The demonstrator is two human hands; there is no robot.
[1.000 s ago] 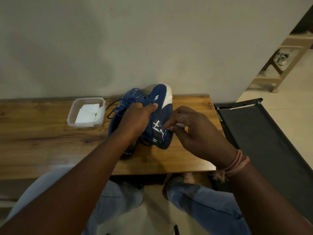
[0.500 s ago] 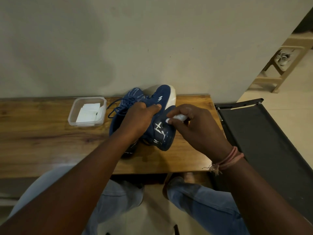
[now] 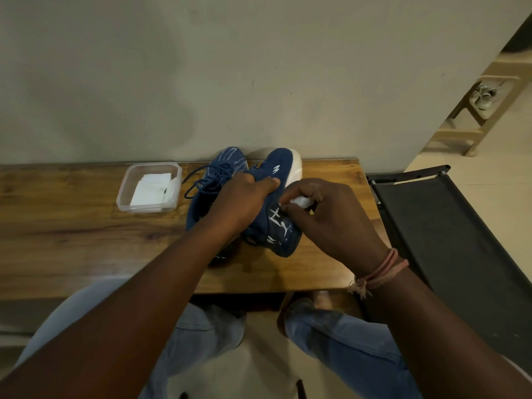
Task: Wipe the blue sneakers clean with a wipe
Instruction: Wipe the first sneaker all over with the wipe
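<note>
Closest to the camera, I see two knees in light blue jeans [image 3: 339, 338], with pale floor between them. Both bare forearms reach forward from the lower corners toward a wooden table [image 3: 72, 240] that runs across the middle of the view. A pink thread band [image 3: 385, 269] circles the right wrist.

On the table, just past its near edge, my left hand [image 3: 241, 203] grips a blue sneaker [image 3: 276, 226] around its collar, fingers curled over the upper and thumb laid across the top. That sneaker is tilted, with its white sole [image 3: 293, 168] facing right and away from me, and white markings showing on its side. My right hand [image 3: 328, 217] presses against the same sneaker from the right, its fingers and thumb pinched narrowly around a crumpled white wipe [image 3: 300, 201] (only a small bit of it shows between the fingertips). The wipe touches the blue fabric close to the sole.

A second blue sneaker [image 3: 216, 180] lies directly behind and to the left of the held one, laces loose, partly hidden by my left hand.

Left of the sneakers, near the table's far edge, sits a clear plastic container [image 3: 123, 194] holding folded white wipes [image 3: 151, 188].

To the right of the table stands a dark folding frame [image 3: 449, 226] with black fabric. Behind everything rises a plain beige wall [image 3: 201, 67]. At far right, a beige plastic stool [image 3: 486, 110] stands on the tiled floor, with a pale object underneath that I cannot identify.
</note>
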